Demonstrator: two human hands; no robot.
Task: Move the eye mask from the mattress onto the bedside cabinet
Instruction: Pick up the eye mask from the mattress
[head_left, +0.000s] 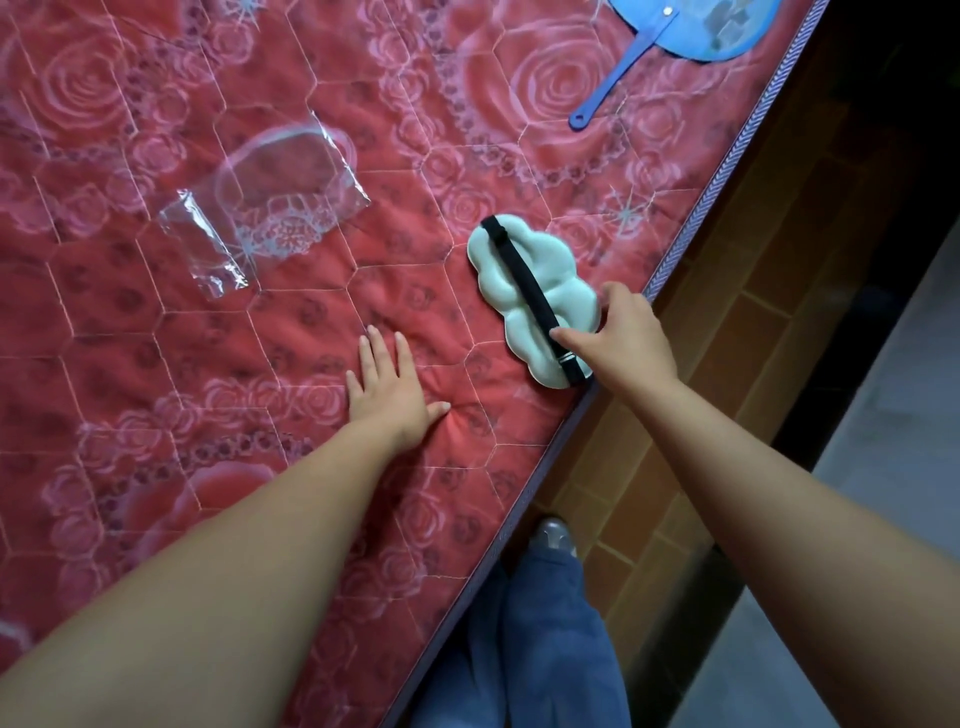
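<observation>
A pale mint eye mask (519, 283) with a black elastic strap across it lies face down on the red rose-patterned mattress (260, 364), close to the mattress's right edge. My right hand (623, 338) rests on the mask's near end, thumb and fingers spread over its edge and touching the strap; the mask still lies flat. My left hand (389, 384) lies flat on the mattress, palm down, fingers apart, a short way left of the mask. No bedside cabinet is in view.
A crumpled clear plastic bag (260, 208) lies on the mattress to the left. A blue hand fan (675, 47) lies at the top right. Right of the mattress edge is brown tiled floor (727, 364), with my blue trousers and a shoe below.
</observation>
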